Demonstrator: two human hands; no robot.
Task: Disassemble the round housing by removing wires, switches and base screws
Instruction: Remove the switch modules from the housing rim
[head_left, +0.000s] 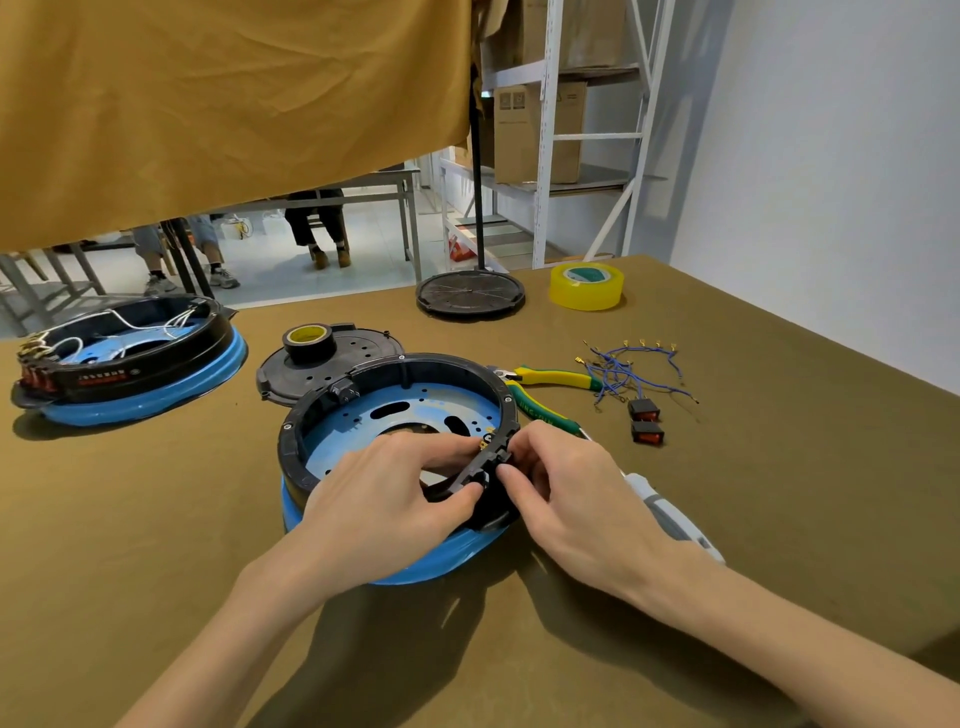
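Here, your round housing (400, 410) sits near the middle of the olive-covered table (727, 519), lying flat with its open side up, black ring wall above a blue base and a blue perforated plate inside; being round, it has no long axis to note. Your left hand (384, 499) reaches over the near rim, fingers curled inside the ring and thumb pressed on the outside of the black wall at the right-front edge. Your right hand (566, 493) meets it from outside, fingertips pinching the same black switch block on the rim (491, 470). Whether that block is loose or seated, you cannot tell. Brass terminals show just beside the left fingertips. To the right lie two black switches (645, 422) with red faces, side by side, and next to them a tangle of blue wires (628, 366). Green-and-yellow cutters (550, 387) rest just behind the housing, handles running out to the right. A grey-white tool (670, 512) lies partly under your right wrist. A black lid (332, 358) carrying a roll of black tape (310, 340) sits behind the housing; a second housing (130, 353) with white wires stands far left.
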